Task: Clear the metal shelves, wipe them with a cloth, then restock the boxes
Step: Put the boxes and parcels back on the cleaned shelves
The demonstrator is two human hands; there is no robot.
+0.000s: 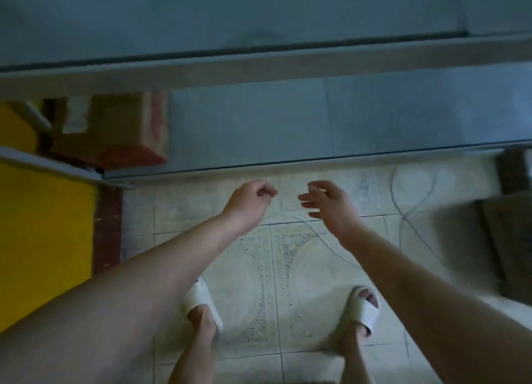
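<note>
The metal shelves run across in front of me, dull grey-blue, with a brown cardboard box at the left end of the lower one. Both my arms reach forward over the tiled floor, just short of the shelf edge. My left hand is curled into a loose fist, gripping nothing. My right hand is released, fingers loosely spread.

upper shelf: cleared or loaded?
Cleared, as far as visible: the upper shelf shows only bare blue-grey metal; parts of it lie outside the frame.
</note>
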